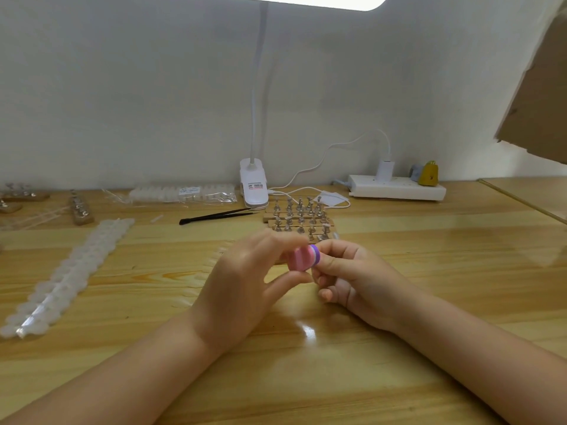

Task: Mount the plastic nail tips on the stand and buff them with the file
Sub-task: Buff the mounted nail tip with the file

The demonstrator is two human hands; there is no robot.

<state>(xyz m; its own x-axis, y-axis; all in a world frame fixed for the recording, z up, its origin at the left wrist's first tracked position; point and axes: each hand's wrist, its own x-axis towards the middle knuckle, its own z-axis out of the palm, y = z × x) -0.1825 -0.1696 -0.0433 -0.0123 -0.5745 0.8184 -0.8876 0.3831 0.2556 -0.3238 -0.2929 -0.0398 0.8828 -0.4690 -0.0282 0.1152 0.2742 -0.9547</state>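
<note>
I pinched the pink-and-purple file (303, 257) between my left hand (242, 277) and right hand (346, 277), fingers of both curled round it above the table (429, 271). Whether a nail tip lay under it, I couldn't tell. The stand (299, 217) stood just beyond, its rows running left-right, nearer my right hand.

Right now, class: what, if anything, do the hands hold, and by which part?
Both hands, left hand and right hand, pinch a pink-and-purple buffer block, fingers at its opposite ends.
</note>
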